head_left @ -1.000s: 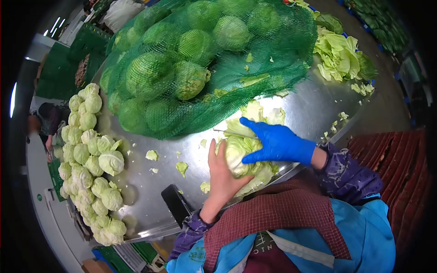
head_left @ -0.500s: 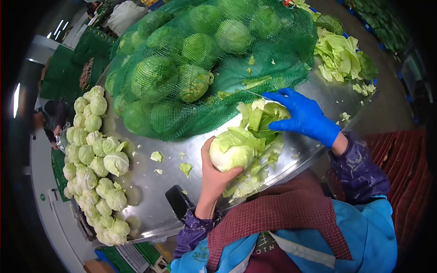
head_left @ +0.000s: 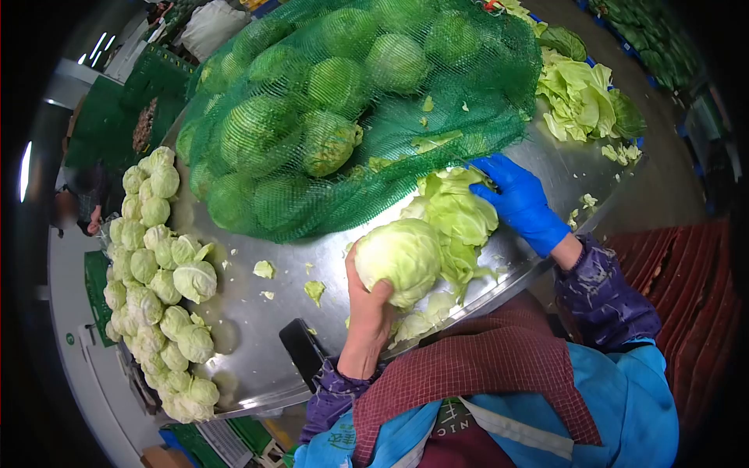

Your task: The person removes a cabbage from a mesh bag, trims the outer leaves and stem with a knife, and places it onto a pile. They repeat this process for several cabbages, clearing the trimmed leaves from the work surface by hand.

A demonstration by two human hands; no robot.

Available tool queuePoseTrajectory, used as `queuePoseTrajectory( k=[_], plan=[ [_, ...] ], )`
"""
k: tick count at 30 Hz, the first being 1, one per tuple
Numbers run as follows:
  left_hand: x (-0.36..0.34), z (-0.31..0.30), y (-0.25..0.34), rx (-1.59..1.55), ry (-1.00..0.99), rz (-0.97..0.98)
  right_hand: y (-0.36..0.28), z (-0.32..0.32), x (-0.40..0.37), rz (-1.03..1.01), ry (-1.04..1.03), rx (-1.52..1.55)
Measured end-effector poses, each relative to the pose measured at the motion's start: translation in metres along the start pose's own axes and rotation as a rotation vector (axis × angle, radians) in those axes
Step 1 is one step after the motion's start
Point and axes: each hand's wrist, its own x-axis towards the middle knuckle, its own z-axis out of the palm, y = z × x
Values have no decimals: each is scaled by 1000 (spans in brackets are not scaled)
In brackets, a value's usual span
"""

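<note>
My bare left hand (head_left: 370, 308) is wrapped round the near left side of a pale green cabbage (head_left: 399, 261), just above the metal table. On my right hand (head_left: 519, 204) is a blue glove; its fingers are bent against loose outer cabbage leaves (head_left: 460, 214) beside the head. The thin knife blade seen at these fingers a moment ago is now mostly hidden behind the hand and leaves. More peeled leaves (head_left: 427, 316) lie under the cabbage by the table's near edge.
A green mesh sack (head_left: 312, 210) of cabbages covers the far side of the metal table (head_left: 265, 335). Many trimmed cabbages (head_left: 160, 285) are piled at left. A black phone-like object (head_left: 300, 347) lies near the front edge. Discarded leaves (head_left: 581, 97) are heaped at far right.
The outer leaves have come away from the cabbage toward the right, baring its smooth side. My right hand has shifted slightly right; my left hand has turned the head a little.
</note>
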Motion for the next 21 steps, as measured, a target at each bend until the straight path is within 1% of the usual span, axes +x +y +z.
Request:
queuePoseTrajectory(
  k=[1, 3, 5, 6, 7, 9, 10, 11, 12, 13, 14, 15, 16, 17, 18, 19, 20, 21],
  plan=[
    [1, -3, -1, -82, -14, -36, -16, -10, -2, 4, -3, 0],
    [1, -7, -6, -100, -49, -64, -64, -22, -7, -118, -97, 376],
    [0, -5, -6, -294, 37, -229, -78, -14, -15, -136, -261, 486],
    [0, -5, -5, -333, -1, -282, -80, -7, -19, -178, -242, 434],
    [-1, -4, -2, -330, 1, -280, -76, -1, -19, -180, -242, 438],
    [-3, -3, 5, -615, -16, -369, -60, 6, -18, 119, -340, 711],
    [-3, -8, 2, -617, -11, -360, -54, 6, -19, 161, -258, 785],
    [-2, -17, -3, -778, -94, -386, -51, 5, -18, 198, -203, 819],
    [-2, -25, -7, -936, -180, -408, -51, -1, -16, 232, -198, 778],
    [-1, -28, -9, -931, -178, -397, -52, -8, -12, 261, -191, 736],
    [1, -28, -13, -1070, -262, -458, -55, -12, -10, 265, -217, 700],
    [1, -27, -16, -1208, -348, -521, -61, -11, -8, 257, -219, 707],
    [-1, -25, -16, -1226, -400, -518, -70, -9, -7, 123, -210, 805],
    [-1, -25, -18, -1222, -400, -512, -76, -6, -8, -11, -200, 899],
    [-2, -26, -22, -687, -479, -336, -80, -3, -13, 40, -304, 957],
    [-4, -28, -24, -153, -526, -156, -93, -9, -13, 132, -492, 1003],
    [-8, -30, -22, -935, -391, -401, -97, -1, -16, 58, -462, 981],
    [-6, -26, -13, -934, -393, -402, -97, 9, -20, -15, -429, 958]
  ],
)
